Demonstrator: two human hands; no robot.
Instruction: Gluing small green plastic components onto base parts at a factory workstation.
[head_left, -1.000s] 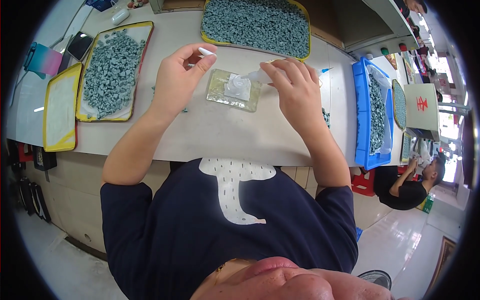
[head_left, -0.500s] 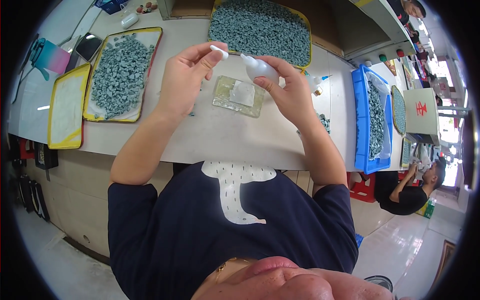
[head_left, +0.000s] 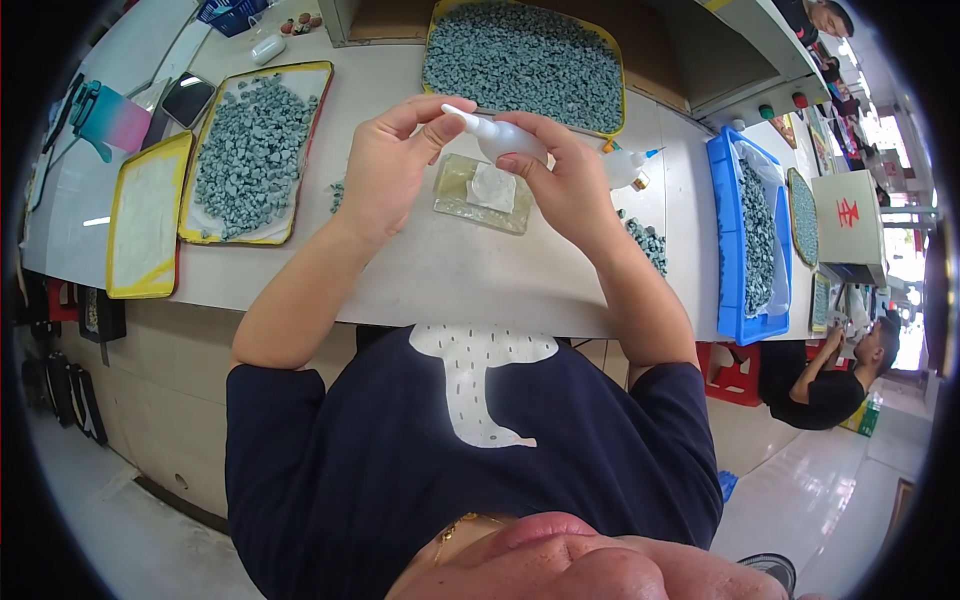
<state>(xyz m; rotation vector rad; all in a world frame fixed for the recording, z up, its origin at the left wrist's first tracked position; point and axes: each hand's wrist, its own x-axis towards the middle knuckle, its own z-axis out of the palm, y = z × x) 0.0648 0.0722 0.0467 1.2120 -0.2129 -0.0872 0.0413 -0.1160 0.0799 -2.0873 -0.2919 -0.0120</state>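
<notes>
A small white squeeze bottle [head_left: 515, 143] lies tilted in my right hand [head_left: 565, 175], thumb and fingers closed round its body. Its nozzle points to the left. There my left hand [head_left: 390, 165] pinches the white cap [head_left: 470, 120], which now lines up with the nozzle; whether it is seated cannot be seen. Just below the hands, a crumpled white pad [head_left: 491, 188] rests on a greenish translucent slab [head_left: 462, 197] on the table.
Trays of grey-green stone chips stand at the left [head_left: 250, 150] and back [head_left: 520, 60]. A yellow-rimmed tray [head_left: 148, 220] and tumbler [head_left: 108, 120] are far left. Right are loose chips [head_left: 648, 245], another bottle [head_left: 625, 168], a blue bin [head_left: 735, 240] and a seated person [head_left: 825, 375].
My hands have come together: the cap, held apart from the bottle before, now meets its nozzle. The whole view has shifted slightly.
</notes>
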